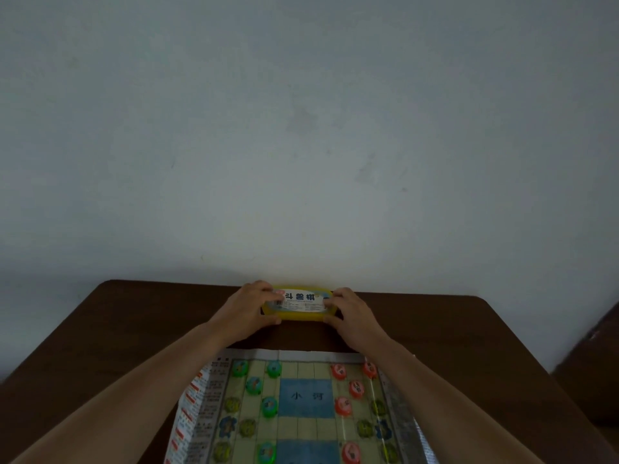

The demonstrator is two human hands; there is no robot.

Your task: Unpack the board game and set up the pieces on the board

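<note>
While both hands hold it by its ends, the box [298, 315] sits between them on the table [134, 329], close to the wall [301, 128]. The box is yellow plastic, oblong with rounded corners. Its top faces up with a white label [299, 298] in dark print. The inside is hidden, so its contents cannot be told.

The left hand [249, 309] grips the box's left end, fingers curled over the top edge and thumb against the front side. The right hand [351, 316] does the same on the right end. Both forearms are stretched forward, wrists low over the table.

Behind the hands, nearer the person, the board [306, 396] lies flat between the forearms. It is a thin printed sheet with a pale grid and blue rectangles down the middle. Several green pieces [269, 406] stand on squares on the left-hand side, and several red pieces [342, 406] on the right-hand side. All are round, glossy plastic discs. The board's left margin, with small print, runs under the left forearm.

The table is dark brown and smooth with rounded corners. The wall is plain and pale.
</note>
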